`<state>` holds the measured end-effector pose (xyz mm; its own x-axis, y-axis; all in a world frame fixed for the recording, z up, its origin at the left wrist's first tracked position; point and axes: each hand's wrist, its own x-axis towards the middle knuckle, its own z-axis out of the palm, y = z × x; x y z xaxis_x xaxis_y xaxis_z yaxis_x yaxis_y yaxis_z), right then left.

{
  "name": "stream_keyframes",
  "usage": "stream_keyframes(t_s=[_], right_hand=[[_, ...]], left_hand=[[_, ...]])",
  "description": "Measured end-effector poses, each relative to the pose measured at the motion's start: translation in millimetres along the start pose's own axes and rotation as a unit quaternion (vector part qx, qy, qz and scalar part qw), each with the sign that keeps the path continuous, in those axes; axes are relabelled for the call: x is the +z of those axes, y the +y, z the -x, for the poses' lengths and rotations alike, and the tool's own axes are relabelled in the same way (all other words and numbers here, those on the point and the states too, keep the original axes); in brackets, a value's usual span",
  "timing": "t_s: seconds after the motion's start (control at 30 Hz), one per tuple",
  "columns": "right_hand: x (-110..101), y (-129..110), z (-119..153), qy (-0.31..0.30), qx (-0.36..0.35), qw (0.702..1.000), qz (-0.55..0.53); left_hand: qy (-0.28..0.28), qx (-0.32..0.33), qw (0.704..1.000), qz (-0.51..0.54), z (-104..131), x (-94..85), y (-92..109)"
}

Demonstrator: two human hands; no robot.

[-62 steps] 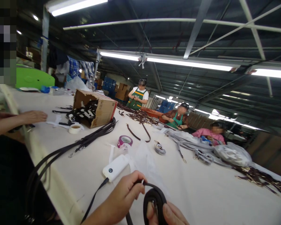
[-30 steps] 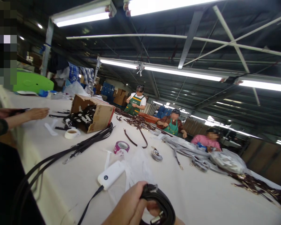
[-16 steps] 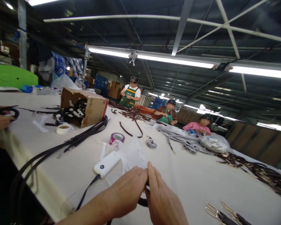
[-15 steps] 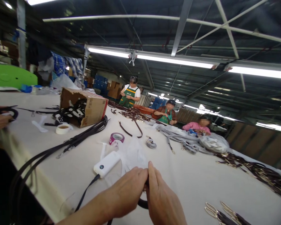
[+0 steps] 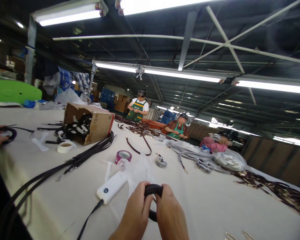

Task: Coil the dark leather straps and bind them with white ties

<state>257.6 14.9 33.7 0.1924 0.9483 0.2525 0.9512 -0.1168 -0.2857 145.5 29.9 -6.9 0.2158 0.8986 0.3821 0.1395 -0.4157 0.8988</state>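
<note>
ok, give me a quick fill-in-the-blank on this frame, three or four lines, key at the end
1. Both hands, left hand and right hand, grip a coiled black ____.
2. The white power bank lies to the ____ of the hands.
3. The tape roll beyond the power bank is ____ in colour.
4. The cardboard box lies on its side on the ____.

Missing words: strap; left; purple; table

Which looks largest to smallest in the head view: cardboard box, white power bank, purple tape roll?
1. cardboard box
2. white power bank
3. purple tape roll
The power bank lies nearest the camera, so its rank over the tape is unsure.
</note>
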Motion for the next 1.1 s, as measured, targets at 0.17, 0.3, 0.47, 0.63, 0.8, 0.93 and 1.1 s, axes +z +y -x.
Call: stream_keyframes(t_s=[0.17,0.3,0.47,0.63,0.8,0.93,1.1], right_hand=[[11,-10,-8,0.054,0.064,0.991,-0.104],[25,-4,-7,0.095,0.054,0.977,-0.181],[26,22,-2,0.156,-0.107,0.978,-0.086],[10,20,-7,0.135,-0.263,0.953,0.068],[12,7,-12,0.057,-0.161,0.982,0.081],[24,7,-11,0.117,-0.110,0.987,0.024],[42,5,-10,0.180,-0.069,0.978,-0.076]], left_hand=[[0.158,-0.081,0.967,0.183,4,38.9,-22],[0.178,-0.073,0.964,0.182,-8,36.9,-17],[-0.001,0.016,1.000,0.026,-17,-4.9,-1],[-0.161,0.074,0.982,-0.069,-26,-28.0,15],[-0.148,0.059,0.986,-0.040,-29,-24.0,15],[-0.059,0.014,0.996,0.064,-18,-8.2,4],[0.009,-0.065,0.988,0.138,2,8.3,-14]])
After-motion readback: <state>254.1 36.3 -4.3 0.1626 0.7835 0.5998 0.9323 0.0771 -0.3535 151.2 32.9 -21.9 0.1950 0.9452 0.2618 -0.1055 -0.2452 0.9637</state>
